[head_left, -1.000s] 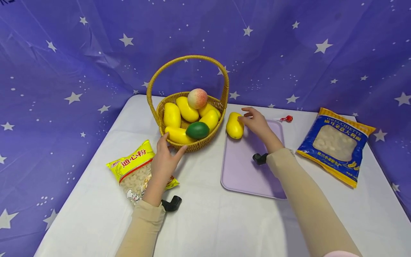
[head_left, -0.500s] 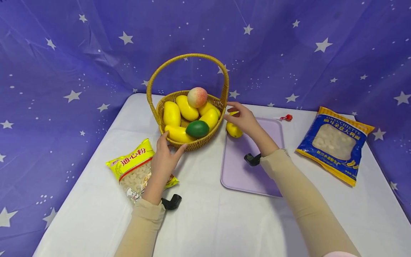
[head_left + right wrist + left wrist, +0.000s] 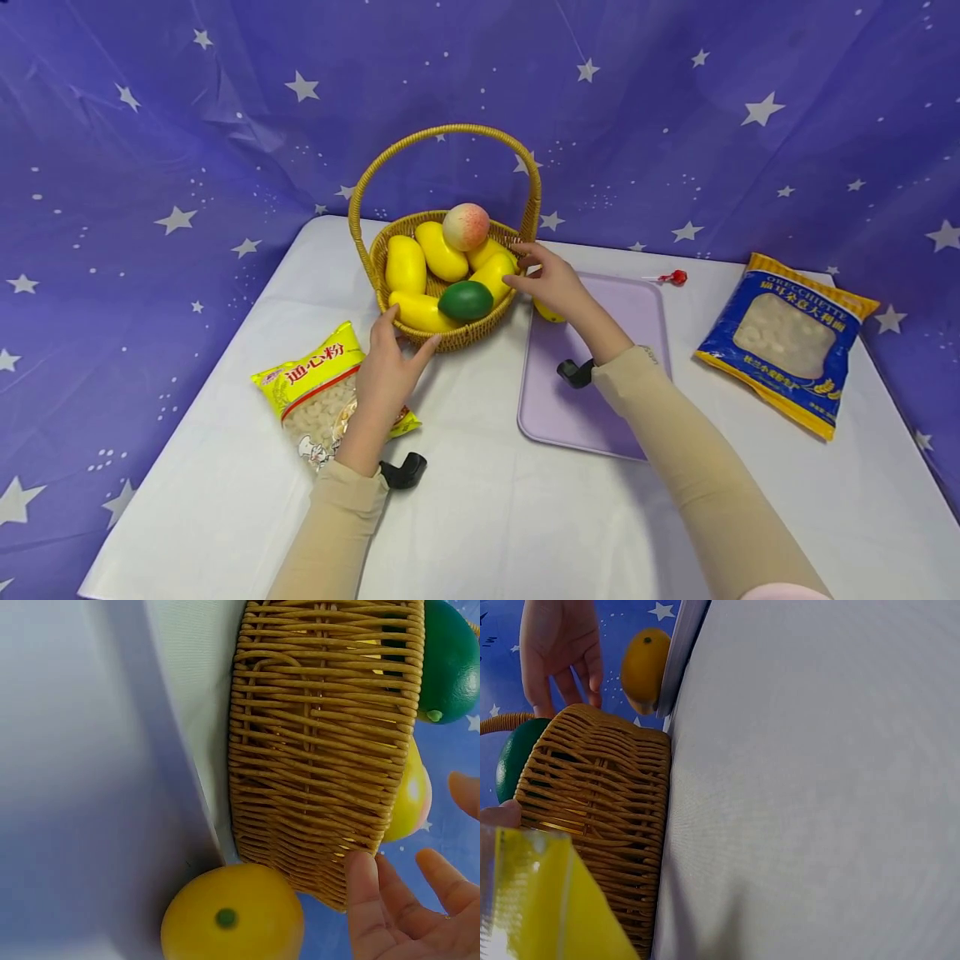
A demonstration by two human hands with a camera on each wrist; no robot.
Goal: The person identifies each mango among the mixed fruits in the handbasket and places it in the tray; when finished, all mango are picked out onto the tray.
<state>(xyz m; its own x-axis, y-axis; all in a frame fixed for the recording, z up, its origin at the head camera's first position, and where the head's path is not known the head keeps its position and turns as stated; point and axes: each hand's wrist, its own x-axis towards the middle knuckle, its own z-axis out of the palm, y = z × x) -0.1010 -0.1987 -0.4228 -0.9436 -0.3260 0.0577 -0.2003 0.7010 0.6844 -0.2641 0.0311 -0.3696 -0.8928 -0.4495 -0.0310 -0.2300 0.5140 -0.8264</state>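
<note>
Head view: a yellow pasta bag [image 3: 321, 385] lies left of the left hand [image 3: 386, 373]. That hand's loose fingers touch the fruit basket [image 3: 472, 334] just ahead. Next, the right hand [image 3: 557, 282] has its fingers spread at the basket's right edge. Partly hidden under it, a yellow fruit [image 3: 550, 314] sits by a purple tray [image 3: 558, 421].

On the tabletop [image 3: 487, 517], a basket [image 3: 471, 335] with fruits [image 3: 406, 265] stands far; near left of it lies a pasta bag [image 3: 324, 369], right a tray [image 3: 577, 421], further right another bag [image 3: 783, 337].

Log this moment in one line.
left hand: at basket, near side | right hand: empty, at right rim | loose mango: at tray corner
</note>
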